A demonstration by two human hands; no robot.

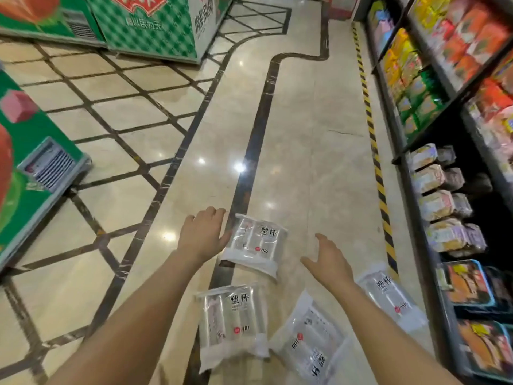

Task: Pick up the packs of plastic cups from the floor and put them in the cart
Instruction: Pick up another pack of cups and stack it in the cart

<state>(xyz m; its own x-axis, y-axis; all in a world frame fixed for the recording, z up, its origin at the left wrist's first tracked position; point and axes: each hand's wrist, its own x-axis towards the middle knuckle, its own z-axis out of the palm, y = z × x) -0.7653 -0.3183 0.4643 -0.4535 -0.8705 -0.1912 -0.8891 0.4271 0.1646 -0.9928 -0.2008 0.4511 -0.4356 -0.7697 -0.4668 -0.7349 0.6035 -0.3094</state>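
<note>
Several clear packs of plastic cups lie flat on the shiny tiled floor. The farthest pack [254,243] lies between my two hands. My left hand [204,232] is open, its fingers at that pack's left edge. My right hand [327,259] is open and hovers to the pack's right, apart from it. A second pack [233,323] lies nearer, between my forearms. A third pack [311,343] lies tilted under my right forearm. Another pack [391,297] rests near the shelf on the right. No cart is in view.
Shelves [449,151] full of packaged snacks line the right side, with a yellow-black hazard stripe [374,151] on the floor along them. Green chest freezers [30,168] stand at the left, and another [150,26] at the top left. The aisle floor stretches ahead.
</note>
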